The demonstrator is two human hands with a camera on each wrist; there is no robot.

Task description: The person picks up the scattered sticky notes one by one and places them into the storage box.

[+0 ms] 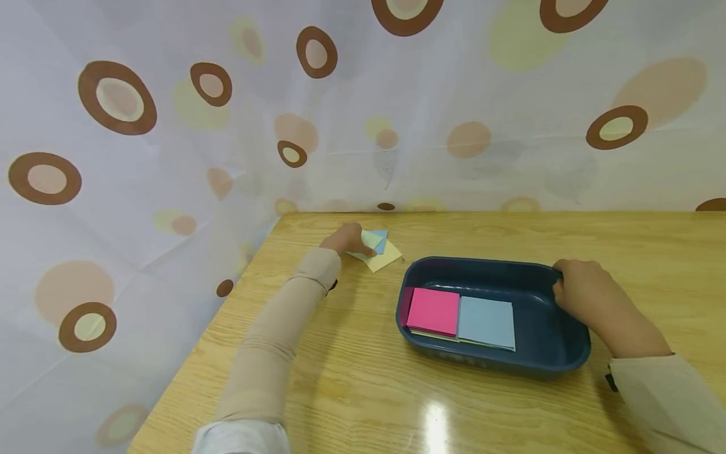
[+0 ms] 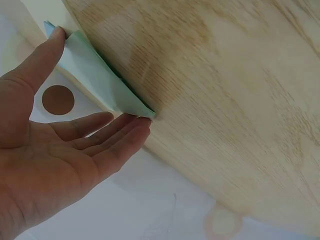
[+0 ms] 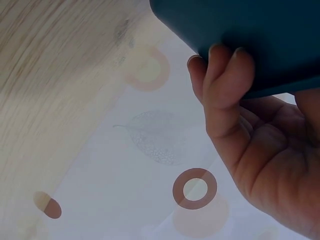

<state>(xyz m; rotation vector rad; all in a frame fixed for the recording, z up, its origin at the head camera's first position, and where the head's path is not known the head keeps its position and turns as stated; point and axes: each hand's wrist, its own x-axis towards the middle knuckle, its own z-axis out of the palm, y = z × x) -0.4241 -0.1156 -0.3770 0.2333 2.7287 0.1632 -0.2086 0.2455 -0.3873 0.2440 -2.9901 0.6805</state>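
On the table's far left, my left hand (image 1: 344,239) grips a pale green paper square (image 1: 372,239) by its edges. In the left wrist view its thumb is at one end of the green paper (image 2: 97,77) and its fingertips at the opposite corner. A blue square (image 1: 381,246) and a pale yellow square (image 1: 388,257) lie spread around it. My right hand (image 1: 587,296) holds the right rim of a dark blue plastic bin (image 1: 544,271), fingers curled over its wall. Inside the bin's left part, a pink paper stack (image 1: 433,312) sits beside a light blue stack (image 1: 486,321).
The light wooden table (image 1: 363,391) carries the bin right of its middle. A white cloth with brown and peach circles (image 1: 397,94) hangs along the back and left edges. The bin's right wall (image 3: 280,45) fills the right wrist view's upper corner.
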